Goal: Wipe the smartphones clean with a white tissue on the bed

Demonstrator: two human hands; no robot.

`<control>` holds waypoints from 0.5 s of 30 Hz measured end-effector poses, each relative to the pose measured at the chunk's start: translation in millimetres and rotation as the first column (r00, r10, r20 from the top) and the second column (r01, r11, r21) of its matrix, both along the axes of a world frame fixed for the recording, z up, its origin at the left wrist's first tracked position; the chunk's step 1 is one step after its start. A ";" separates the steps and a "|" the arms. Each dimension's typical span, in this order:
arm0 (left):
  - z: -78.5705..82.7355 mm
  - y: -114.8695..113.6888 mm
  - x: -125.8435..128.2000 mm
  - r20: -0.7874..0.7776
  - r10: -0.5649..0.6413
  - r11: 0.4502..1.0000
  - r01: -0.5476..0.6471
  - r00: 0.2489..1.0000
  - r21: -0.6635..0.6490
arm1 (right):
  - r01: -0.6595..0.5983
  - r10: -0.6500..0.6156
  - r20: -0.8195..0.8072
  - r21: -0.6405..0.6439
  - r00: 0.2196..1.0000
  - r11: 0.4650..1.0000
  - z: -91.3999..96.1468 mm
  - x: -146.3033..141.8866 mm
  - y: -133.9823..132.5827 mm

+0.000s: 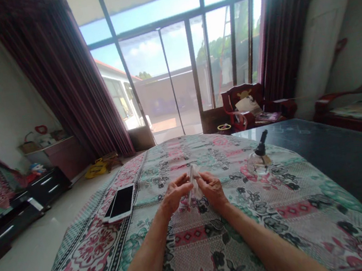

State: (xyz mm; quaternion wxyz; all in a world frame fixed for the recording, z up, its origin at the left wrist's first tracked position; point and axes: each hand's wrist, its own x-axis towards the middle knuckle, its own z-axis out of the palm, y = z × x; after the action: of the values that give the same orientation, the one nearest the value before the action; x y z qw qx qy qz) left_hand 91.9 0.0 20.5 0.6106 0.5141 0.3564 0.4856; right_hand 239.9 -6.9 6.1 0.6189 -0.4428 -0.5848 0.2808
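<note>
Both of my hands meet over the middle of a flower-patterned cloth [221,249] that covers the table. My left hand [174,194] and my right hand [212,188] pinch a small crumpled white piece [194,180], thin like tissue or plastic wrap, held up between the fingertips. Fingers of both hands are closed on it. A small clear glass bottle with a dark pointed top [259,158] stands on the cloth just right of my right hand. A white phone [120,203] lies face up on the cloth to the left of my left hand.
A dark table top [344,159] shows bare to the right of the cloth. Behind it are a red wooden chair [243,104] and tall glass doors with dark red curtains. A low dark cabinet [42,186] lines the left wall above a pale tiled floor.
</note>
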 end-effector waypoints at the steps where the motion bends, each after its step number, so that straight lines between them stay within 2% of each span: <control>1: 0.5 -0.2 -0.2 0.000 -0.004 1.000 0.004 1.000 -0.007 | -0.010 0.010 -0.002 0.001 1.000 1.000 0.2 -0.7 -0.4; 7: 2.8 -2.2 2.4 -0.016 -0.032 0.999 0.032 0.999 0.013 | 0.023 -0.027 -0.094 -0.045 0.995 0.999 -0.6 1.0 2.0; 12: 5.4 -2.7 0.0 -0.023 0.004 1.000 -0.004 1.000 -0.001 | -0.034 0.033 -0.044 -0.037 0.998 0.999 -2.2 -2.0 1.6; 15: 5.7 -3.1 -0.1 -0.028 -0.005 1.000 0.004 1.000 -0.007 | -0.034 0.030 -0.073 -0.054 0.997 0.998 -2.3 -1.3 2.5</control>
State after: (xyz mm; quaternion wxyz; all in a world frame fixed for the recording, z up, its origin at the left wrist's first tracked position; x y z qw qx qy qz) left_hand 91.8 -3.1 26.2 0.6083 0.5197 0.3654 0.4757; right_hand 238.6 -4.4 3.8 0.6223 -0.4399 -0.5613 0.3226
